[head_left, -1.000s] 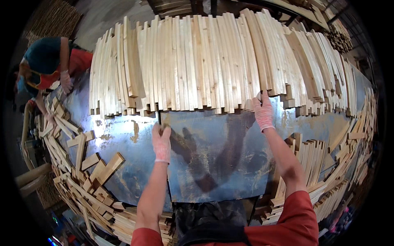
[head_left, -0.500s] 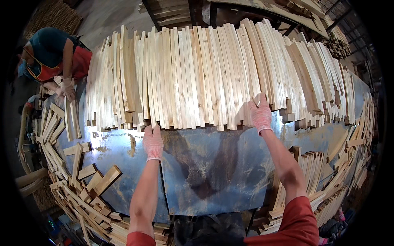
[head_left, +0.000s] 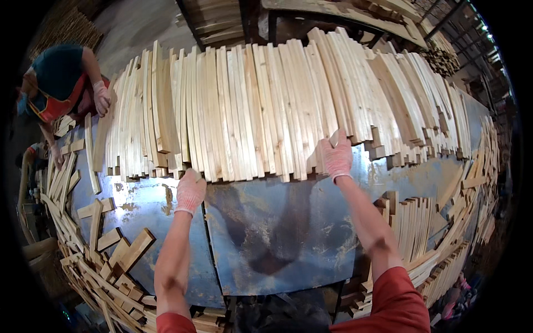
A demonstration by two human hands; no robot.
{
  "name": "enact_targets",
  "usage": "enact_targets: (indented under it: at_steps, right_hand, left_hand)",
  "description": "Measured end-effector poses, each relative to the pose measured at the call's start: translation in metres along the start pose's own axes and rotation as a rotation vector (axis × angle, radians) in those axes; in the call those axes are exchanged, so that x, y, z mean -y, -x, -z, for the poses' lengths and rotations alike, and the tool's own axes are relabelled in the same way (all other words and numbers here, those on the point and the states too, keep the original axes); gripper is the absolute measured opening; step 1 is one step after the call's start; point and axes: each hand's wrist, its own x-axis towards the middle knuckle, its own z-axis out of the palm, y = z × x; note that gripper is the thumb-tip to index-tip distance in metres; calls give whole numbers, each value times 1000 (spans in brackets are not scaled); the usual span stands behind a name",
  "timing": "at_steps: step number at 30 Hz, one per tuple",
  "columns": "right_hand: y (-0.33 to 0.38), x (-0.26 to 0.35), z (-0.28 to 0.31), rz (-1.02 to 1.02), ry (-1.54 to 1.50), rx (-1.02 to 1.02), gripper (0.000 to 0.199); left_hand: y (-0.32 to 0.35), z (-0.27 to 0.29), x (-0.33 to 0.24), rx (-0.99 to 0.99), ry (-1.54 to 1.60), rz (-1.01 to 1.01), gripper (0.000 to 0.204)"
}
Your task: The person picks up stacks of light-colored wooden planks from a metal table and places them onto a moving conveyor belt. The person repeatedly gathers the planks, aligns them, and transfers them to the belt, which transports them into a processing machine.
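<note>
A long row of pale wooden strips (head_left: 244, 116) lies side by side across the blue metal table (head_left: 277, 238), their near ends uneven. My left hand (head_left: 190, 190), in a pinkish knit glove, is closed on strip ends at the row's near edge, left of the middle. Farther right, my right hand (head_left: 337, 157) wears a matching glove and grips the near ends of other strips, its thumb and forefinger over them. The undersides of both hands' grips are hidden.
At the left a co-worker (head_left: 61, 77) stands with a gloved hand (head_left: 101, 99) on a strip beside the row. Loose offcuts (head_left: 119, 250) heap at the near left. Stacked strips (head_left: 413, 227) and more loose pieces (head_left: 472, 182) lie on the right.
The whole view has shifted, moving the scene slightly left. My hands keep their places on the strips. The co-worker's one hand has moved to the row's left end, the other down toward the loose pieces.
</note>
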Motion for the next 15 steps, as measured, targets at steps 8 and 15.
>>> enact_targets:
  at_steps: [8,15]
  right_hand:
    - [160,-65,55,-95,-87,67,77]
    - [348,-144,83,-231,-82,111,72]
  left_hand:
    - [185,-8,25,20,24,37,20]
    - [394,-9,68,182,6,233,21]
